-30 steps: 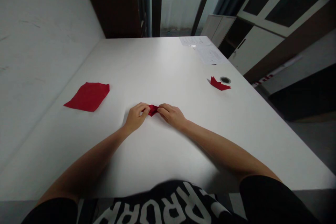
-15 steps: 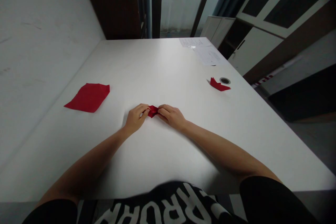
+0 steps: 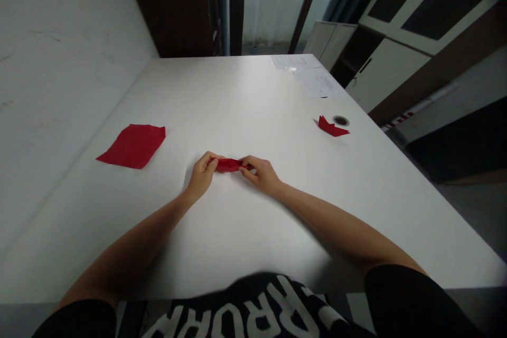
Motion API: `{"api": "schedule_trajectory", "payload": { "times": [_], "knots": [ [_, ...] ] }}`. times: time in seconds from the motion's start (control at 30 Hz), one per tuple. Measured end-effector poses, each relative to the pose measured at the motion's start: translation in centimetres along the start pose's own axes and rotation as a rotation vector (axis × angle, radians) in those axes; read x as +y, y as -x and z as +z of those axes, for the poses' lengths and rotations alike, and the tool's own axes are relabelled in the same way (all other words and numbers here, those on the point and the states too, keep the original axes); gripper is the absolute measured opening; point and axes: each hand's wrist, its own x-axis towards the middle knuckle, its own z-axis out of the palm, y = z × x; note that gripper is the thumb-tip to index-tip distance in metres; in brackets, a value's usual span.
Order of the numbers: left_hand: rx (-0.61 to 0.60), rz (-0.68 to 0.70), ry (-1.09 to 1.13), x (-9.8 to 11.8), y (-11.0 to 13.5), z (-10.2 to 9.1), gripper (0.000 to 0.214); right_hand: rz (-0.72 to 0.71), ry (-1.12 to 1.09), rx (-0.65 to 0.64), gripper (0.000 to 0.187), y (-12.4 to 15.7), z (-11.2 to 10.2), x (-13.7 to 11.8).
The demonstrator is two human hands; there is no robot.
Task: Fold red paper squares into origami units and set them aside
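A small folded piece of red paper (image 3: 228,165) is held between both my hands over the middle of the white table (image 3: 245,100). My left hand (image 3: 201,175) pinches its left end with curled fingers. My right hand (image 3: 259,172) pinches its right end. The paper looks long and narrow, stretched between the fingertips. Both forearms rest low over the table's near half.
A flat red paper sheet (image 3: 132,145) lies at the left of the table. A folded red paper shape (image 3: 331,127) sits at the right beside a round cable hole (image 3: 340,120). White printed sheets (image 3: 312,76) lie at the far right corner. A wall runs along the left.
The red piece between my fingers has gone from a short bunched shape to a longer, narrower one. My hands have moved slightly apart.
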Motion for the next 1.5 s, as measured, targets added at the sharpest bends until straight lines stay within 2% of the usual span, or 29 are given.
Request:
{"api": "schedule_trajectory", "payload": {
  "times": [0.13, 0.27, 0.37, 0.47, 0.57, 0.63, 0.8, 0.93, 1.03, 1.23, 1.4, 1.5],
  "knots": [
    [0.022, -0.034, 0.038, 0.1, 0.1, 0.1, 0.017, 0.086, -0.137, 0.029, 0.014, -0.1, 0.2, -0.1],
    [0.015, 0.043, -0.054, 0.3, 0.3, -0.1, 0.011, 0.146, -0.219, 0.031, 0.014, -0.1, 0.4, 0.0],
    [-0.013, 0.092, -0.102, 0.6, 0.6, -0.1, 0.016, 0.168, -0.226, 0.030, 0.013, -0.2, 0.3, 0.0],
    [-0.097, 0.111, -0.114, 1.0, 0.9, -0.1, 0.028, 0.168, -0.201, 0.023, 0.012, -0.2, 0.1, 0.0],
    [-0.138, 0.164, -0.228, 1.3, 0.9, 0.0, 0.027, 0.165, -0.184, 0.029, 0.013, -0.2, 0.0, 0.0],
    [-0.115, 0.164, -0.266, 1.2, 0.8, 0.0, 0.024, 0.171, -0.195, 0.043, 0.014, -0.2, 0.0, 0.0],
    [-0.010, 0.033, -0.141, 0.5, 0.1, -0.2, 0.023, 0.220, -0.367, 0.057, 0.018, -0.3, 0.4, 0.1],
    [0.019, 0.026, -0.128, 0.7, 0.0, -0.1, 0.020, 0.246, -0.446, 0.060, 0.021, -0.3, 0.7, 0.1],
    [0.037, 0.009, -0.133, 1.0, 0.1, 0.0, 0.019, 0.239, -0.418, 0.059, 0.022, -0.2, 0.7, -0.1],
    [0.059, 0.013, -0.303, 1.1, 0.2, 0.1, 0.024, 0.115, -0.197, 0.064, 0.017, 0.0, 0.3, -0.8],
    [0.086, -0.108, -0.064, 0.8, -0.1, 0.4, 0.012, 0.048, -0.073, 0.100, 0.013, 0.1, 0.2, -1.0],
    [0.067, -0.130, 0.035, 0.6, -0.2, 0.5, 0.006, 0.025, 0.015, 0.097, 0.011, 0.1, 0.2, -1.2]
  ]
}}
